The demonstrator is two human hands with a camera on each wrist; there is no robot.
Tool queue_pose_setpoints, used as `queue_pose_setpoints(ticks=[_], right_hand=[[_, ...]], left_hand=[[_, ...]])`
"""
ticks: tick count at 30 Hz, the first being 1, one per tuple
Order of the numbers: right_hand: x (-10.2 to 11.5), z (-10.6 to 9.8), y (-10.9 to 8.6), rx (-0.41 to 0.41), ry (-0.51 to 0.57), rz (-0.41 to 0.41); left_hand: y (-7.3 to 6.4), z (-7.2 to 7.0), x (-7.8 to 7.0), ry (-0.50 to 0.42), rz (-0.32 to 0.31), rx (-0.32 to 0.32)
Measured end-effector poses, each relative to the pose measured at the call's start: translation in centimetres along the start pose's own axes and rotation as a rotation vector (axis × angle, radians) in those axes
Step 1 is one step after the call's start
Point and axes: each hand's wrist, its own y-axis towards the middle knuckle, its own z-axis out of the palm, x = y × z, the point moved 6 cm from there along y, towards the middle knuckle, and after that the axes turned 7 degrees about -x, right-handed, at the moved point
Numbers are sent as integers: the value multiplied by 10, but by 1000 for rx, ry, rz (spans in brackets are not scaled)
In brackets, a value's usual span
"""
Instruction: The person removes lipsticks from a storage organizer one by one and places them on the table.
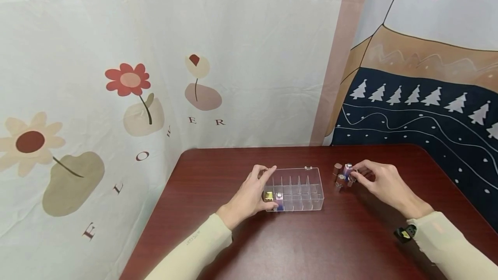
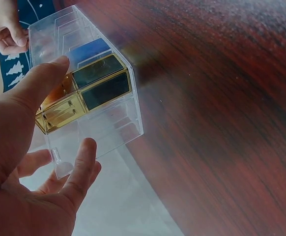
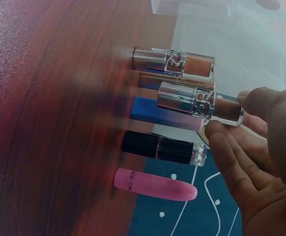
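My left hand [image 1: 249,191] holds the left end of a clear compartment box [image 1: 301,205], thumb at the near side and fingers at the far side. A gold-and-black lipstick [image 2: 103,88] and a blue-and-pink lipstick [image 1: 279,202] stand in the box's left compartments. To the right, my right hand [image 1: 389,185] pinches a silver lipstick with a clear, brown-tinted end [image 3: 182,100] between thumb and fingers. Whether its base touches the table cannot be told. Beside it stand a similar silver lipstick [image 3: 153,59], a blue-and-pink one [image 3: 150,109], a black one [image 3: 157,147] and a pink one [image 3: 155,186].
Box and lipsticks are on a dark red-brown table [image 1: 311,245]. A brown-capped tube [image 1: 337,168] stands at the back of the loose group. Behind the table hang a pale flower-print cloth [image 1: 253,55] and a dark blue tree-print cloth [image 1: 408,116].
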Motion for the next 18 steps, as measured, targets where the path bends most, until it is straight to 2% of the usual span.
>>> queue_pose_setpoints(ticks=[18], right_hand=[[-4,10,-4,51,-19,8]], left_hand=[[0,-1,0,-1,10,-8]])
